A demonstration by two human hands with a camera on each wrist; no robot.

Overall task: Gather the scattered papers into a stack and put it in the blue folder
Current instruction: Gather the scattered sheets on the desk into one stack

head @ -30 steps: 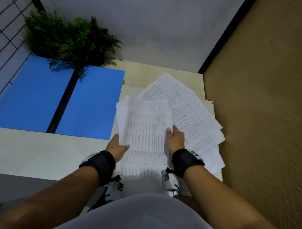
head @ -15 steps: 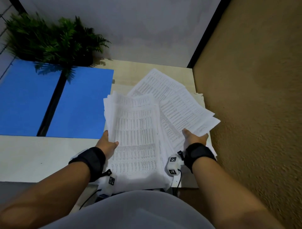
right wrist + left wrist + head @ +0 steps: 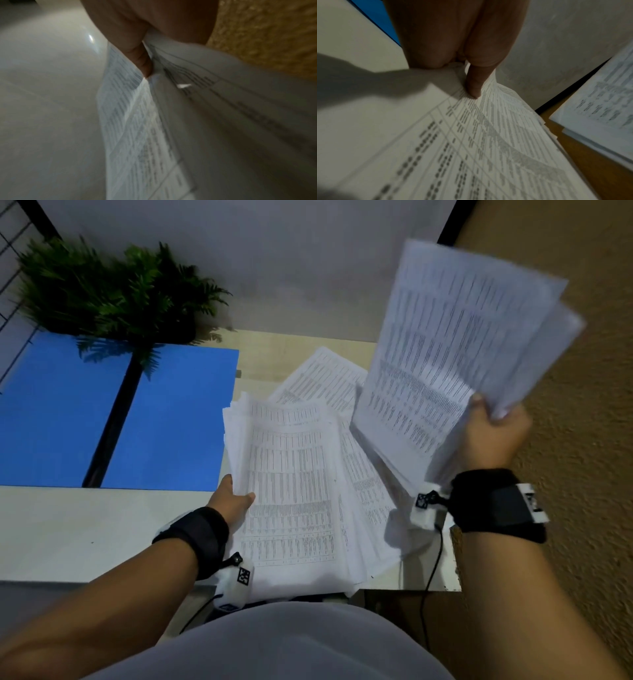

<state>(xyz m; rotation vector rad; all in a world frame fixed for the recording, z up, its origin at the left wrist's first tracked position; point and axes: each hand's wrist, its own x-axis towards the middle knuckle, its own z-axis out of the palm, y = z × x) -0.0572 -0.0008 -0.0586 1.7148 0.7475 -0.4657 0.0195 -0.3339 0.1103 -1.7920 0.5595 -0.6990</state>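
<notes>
Paper sheets (image 3: 455,344) rise clamped in the right hand (image 3: 493,436) grip, probably to drop onto the pile (image 3: 291,484) which the left hand (image 3: 233,501) pinches steady (thumb on top); the blue folder (image 3: 171,419) lies open just beyond that grip.

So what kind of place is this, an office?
Probably an office or study corner. A pale desk stands in the angle of two walls, with printed sheets spread across it, an open blue folder beside them and a potted fern at the back.
</notes>
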